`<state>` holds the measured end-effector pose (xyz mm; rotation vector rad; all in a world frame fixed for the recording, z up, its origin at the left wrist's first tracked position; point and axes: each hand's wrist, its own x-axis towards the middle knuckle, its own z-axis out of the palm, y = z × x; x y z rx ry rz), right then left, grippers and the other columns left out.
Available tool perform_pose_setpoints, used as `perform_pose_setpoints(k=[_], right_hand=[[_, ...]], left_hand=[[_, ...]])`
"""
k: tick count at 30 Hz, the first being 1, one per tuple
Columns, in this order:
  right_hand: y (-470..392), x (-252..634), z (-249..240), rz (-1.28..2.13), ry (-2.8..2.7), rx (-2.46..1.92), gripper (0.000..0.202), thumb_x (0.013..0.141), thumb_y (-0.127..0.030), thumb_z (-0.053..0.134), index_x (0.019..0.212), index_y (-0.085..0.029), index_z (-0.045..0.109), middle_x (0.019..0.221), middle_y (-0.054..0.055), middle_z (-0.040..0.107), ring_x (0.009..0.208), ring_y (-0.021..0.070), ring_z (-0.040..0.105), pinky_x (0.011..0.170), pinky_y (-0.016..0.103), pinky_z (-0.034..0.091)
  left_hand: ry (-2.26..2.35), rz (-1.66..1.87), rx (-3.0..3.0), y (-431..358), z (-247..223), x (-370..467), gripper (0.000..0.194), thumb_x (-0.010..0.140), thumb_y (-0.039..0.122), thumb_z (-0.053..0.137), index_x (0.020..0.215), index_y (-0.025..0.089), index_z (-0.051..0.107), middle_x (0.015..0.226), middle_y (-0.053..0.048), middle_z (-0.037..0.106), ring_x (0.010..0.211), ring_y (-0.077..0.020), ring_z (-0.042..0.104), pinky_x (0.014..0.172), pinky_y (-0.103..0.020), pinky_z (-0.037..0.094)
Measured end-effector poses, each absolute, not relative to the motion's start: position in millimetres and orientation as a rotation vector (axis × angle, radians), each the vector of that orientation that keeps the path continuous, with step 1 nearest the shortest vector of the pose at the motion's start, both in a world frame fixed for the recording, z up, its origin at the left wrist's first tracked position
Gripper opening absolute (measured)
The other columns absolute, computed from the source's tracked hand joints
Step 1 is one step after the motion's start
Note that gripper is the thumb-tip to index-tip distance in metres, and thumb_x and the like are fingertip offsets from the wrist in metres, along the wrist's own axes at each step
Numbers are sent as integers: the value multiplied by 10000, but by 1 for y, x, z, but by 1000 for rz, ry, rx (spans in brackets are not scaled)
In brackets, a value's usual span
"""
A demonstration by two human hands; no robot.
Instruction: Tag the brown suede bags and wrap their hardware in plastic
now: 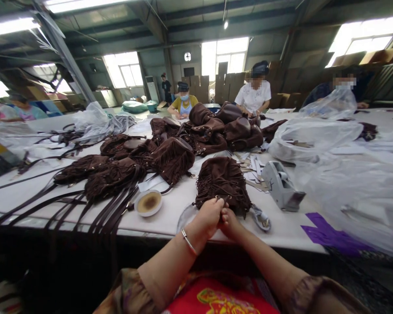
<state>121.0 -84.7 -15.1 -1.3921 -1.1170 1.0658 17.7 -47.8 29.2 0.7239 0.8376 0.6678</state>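
Note:
A dark brown fringed bag [221, 179] lies on the white table in front of me, its near edge at my hands. My left hand [211, 213], with a silver bangle at the wrist, is closed at that edge. Beside it my right hand [229, 222] is closed too, the two nearly touching. Both seem to pinch the bag's near edge or its cord; the fingertips are partly hidden. A pale coiled strip [261, 219] lies just right of the bag.
A shallow white dish [148, 204] with brownish contents sits left. A grey tape dispenser [281, 185] stands right, before clear plastic bags [356, 183] and purple material [330, 233]. More brown bags [212, 131] are heaped behind; straps [101, 209] hang over the front edge. Several co-workers [253, 93] work across the table.

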Motion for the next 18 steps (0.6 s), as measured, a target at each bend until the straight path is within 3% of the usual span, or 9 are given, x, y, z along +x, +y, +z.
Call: perform_pose_setpoints(k=[3,6,9,12,18], right_hand=[[-99,127,-23,1096,-1058,-1421,423,804,-584,640,786,-163,669,654,22,641,588,166,571,500,256,439],[-122,132,-26,1142,-932,-1474,521,833,-660,539,893,-157,659,526,-21,547,435,118,447,415,232,332],[-135,129,-22,1122,-912,-1510,543,826,-684,544,941,-163,640,471,-56,468,390,95,362,379,220,264],[-133,122,-18,1191,-914,-1496,529,813,-689,555,853,-165,619,457,-58,451,388,85,355,370,207,245],[-120,109,-28,1428,-827,-1254,419,795,-580,629,798,-166,565,470,-66,488,378,64,373,367,181,234]], left_hand=[[829,630,739,-51,21,3,215,859,344,615,895,133,596,639,13,546,540,-103,534,545,-242,484],[869,632,738,-55,11,1,262,827,358,665,948,126,653,740,-28,627,651,-131,588,618,-259,492],[910,661,817,-56,3,6,315,753,391,748,908,123,692,747,-17,637,628,-105,544,572,-212,424],[894,676,845,-57,0,7,339,718,413,774,861,119,685,698,-7,618,589,-102,531,539,-208,415],[817,482,811,-59,1,7,424,820,506,632,1064,160,612,651,-23,625,400,-182,570,388,-301,454]])
